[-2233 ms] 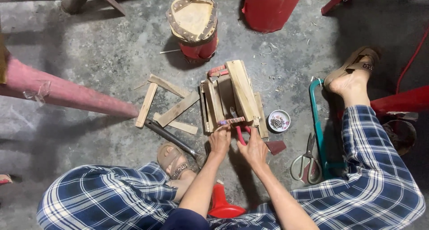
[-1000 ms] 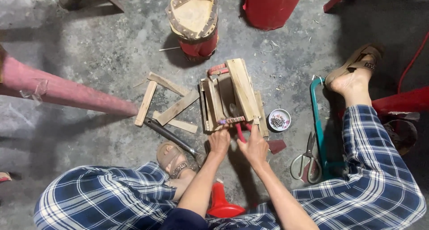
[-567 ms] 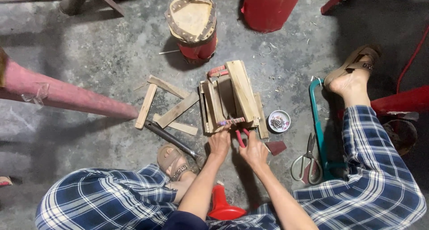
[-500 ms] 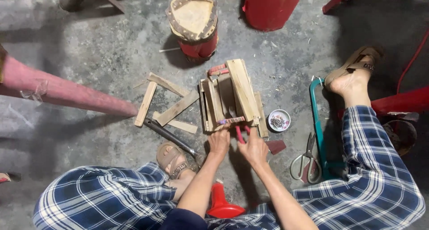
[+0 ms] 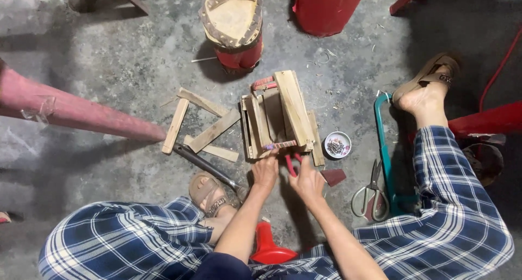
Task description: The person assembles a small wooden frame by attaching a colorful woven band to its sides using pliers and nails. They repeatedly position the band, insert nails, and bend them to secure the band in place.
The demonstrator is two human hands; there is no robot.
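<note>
Hands first: my left hand (image 5: 265,173) rests against the near end of the wooden frame (image 5: 280,117) sitting on the concrete floor (image 5: 109,68) between my knees, fingers curled, though I can't tell if it's actually gripping. My right hand (image 5: 308,181) is wrapped around the red-handled pliers (image 5: 292,161), nose right at the frame's near edge. Loose wood strips (image 5: 209,130) lie to the left, a small tin of nails (image 5: 337,144) just right of the frame, scissors (image 5: 371,193) by my right leg.
</note>
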